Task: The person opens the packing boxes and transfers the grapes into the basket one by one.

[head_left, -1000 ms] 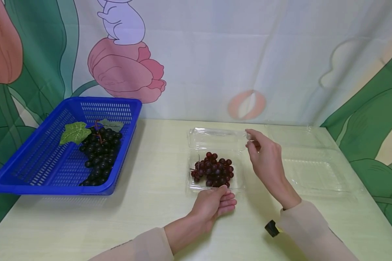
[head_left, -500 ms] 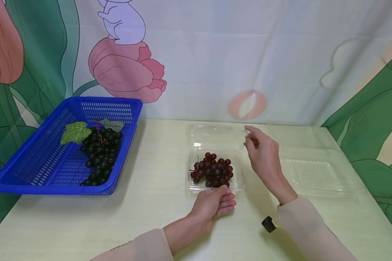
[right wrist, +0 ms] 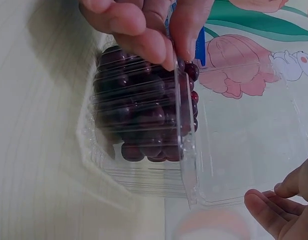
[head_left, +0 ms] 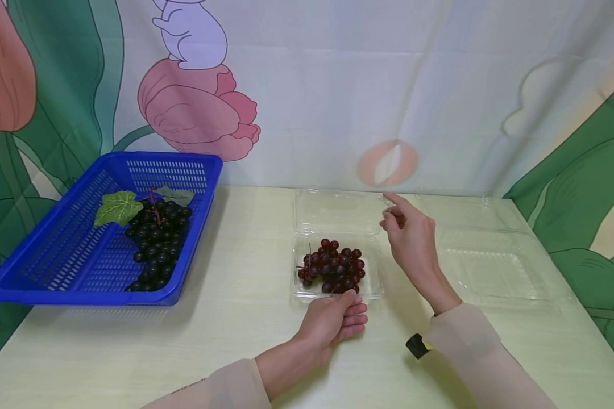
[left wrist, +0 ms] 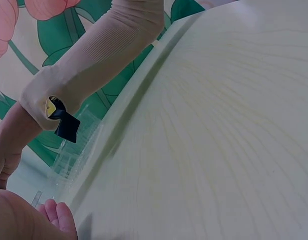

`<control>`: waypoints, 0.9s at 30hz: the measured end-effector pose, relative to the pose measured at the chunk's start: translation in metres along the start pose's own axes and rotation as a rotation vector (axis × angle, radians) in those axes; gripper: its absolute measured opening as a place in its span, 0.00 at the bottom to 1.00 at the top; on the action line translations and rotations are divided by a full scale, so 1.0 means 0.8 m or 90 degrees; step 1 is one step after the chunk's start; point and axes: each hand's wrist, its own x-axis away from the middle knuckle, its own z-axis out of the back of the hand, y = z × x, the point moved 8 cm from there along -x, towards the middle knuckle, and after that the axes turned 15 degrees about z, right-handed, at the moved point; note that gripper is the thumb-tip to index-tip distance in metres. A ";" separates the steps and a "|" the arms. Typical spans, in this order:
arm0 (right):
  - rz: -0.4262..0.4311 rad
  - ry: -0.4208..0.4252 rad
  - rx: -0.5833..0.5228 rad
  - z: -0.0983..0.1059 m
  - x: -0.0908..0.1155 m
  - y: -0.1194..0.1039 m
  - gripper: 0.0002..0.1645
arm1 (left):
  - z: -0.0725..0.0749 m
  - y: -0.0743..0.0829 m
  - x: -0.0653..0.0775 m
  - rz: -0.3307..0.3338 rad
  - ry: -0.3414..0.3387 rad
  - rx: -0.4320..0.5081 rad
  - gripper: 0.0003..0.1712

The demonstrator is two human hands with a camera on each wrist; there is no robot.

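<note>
A clear plastic clamshell container sits on the table with its lid raised behind the base. A bunch of dark red grapes lies in the base. At the front rim, my left hand pinches the wall, thumb on the inside and fingers outside, as the right wrist view shows. My right hand holds the lid's right corner between thumb and fingers. Through the ribbed wall the grapes show up close. The left wrist view catches only part of my left hand.
On the left stands a blue plastic basket with a bunch of black grapes and green leaves. A second clear clamshell container lies open at the right. A printed curtain hangs behind the table.
The lid's free edge has risen in the head view, with my right hand moving slightly up and left along with it. The left hand and the grapes have stayed almost still.
</note>
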 end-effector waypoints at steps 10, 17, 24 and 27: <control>-0.019 0.022 -0.011 -0.006 0.000 0.009 0.21 | 0.002 0.000 0.001 -0.004 -0.001 -0.011 0.19; -0.067 0.022 -0.041 -0.015 0.003 0.022 0.13 | 0.001 0.000 0.000 -0.004 -0.002 -0.011 0.19; -0.103 -0.001 -0.028 -0.022 0.005 0.032 0.12 | 0.003 -0.001 -0.003 -0.005 -0.003 -0.013 0.19; -0.119 -0.024 -0.023 -0.028 0.008 0.038 0.12 | 0.004 -0.001 -0.002 -0.005 -0.003 -0.014 0.19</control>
